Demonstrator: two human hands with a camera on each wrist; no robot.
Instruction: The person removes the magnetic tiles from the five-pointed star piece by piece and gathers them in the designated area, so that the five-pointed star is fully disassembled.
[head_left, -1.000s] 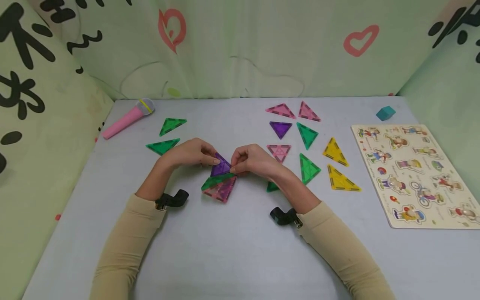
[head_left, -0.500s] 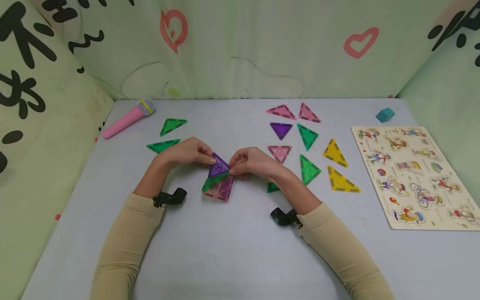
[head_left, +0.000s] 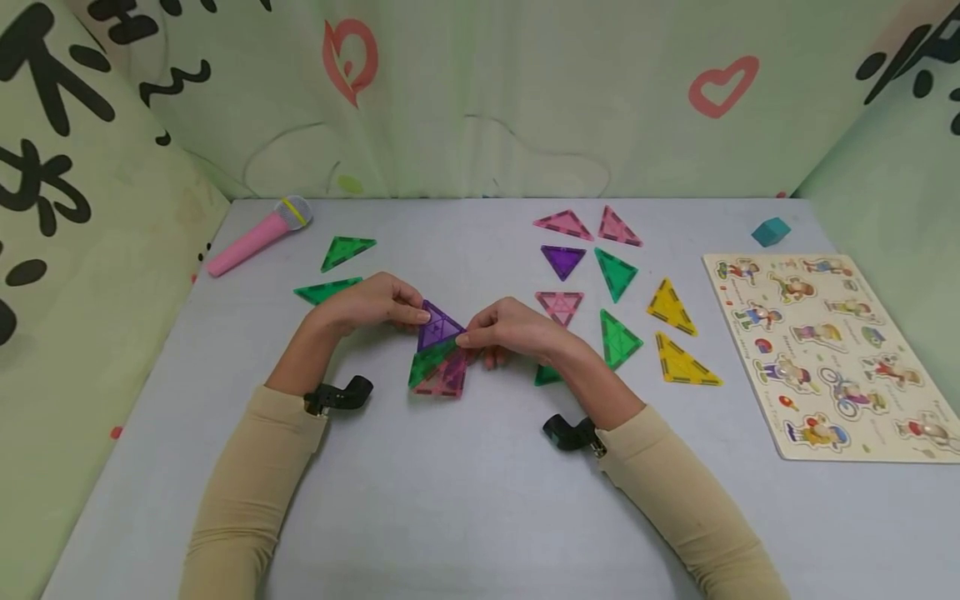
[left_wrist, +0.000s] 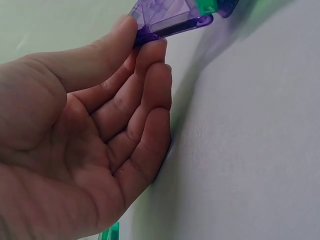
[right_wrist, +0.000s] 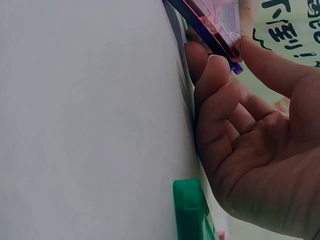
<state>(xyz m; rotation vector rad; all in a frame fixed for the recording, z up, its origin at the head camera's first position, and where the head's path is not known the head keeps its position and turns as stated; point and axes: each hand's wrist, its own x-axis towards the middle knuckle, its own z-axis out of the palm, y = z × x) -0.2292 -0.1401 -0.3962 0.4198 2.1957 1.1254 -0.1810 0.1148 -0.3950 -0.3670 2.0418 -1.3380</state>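
Note:
A small cluster of translucent magnetic tiles is between the two hands in the head view: a purple triangle [head_left: 438, 326] at the top, a green tile [head_left: 431, 362] below it and a pink tile [head_left: 451, 379] at the bottom. The left hand [head_left: 371, 301] pinches the purple triangle's left corner between thumb and index finger; the left wrist view shows its other fingers [left_wrist: 152, 135] loosely curled. At the cluster's right corner, the right hand [head_left: 517, 327] pinches the tiles, and a pink tile [right_wrist: 222, 25] shows by its thumb in the right wrist view.
Two green triangles [head_left: 348, 252] and a pink toy microphone [head_left: 251, 243] lie at left. Right of the hands are several loose triangles, including a purple one [head_left: 562, 261] and a yellow one [head_left: 684, 360]. Farther right are a picture puzzle board [head_left: 757, 367] and a teal block [head_left: 771, 231].
The tile cluster has turned slightly, its bottom edge now nearly level. My left hand has shifted a little up and left. The right hand's lower fingers have come away from the tiles.

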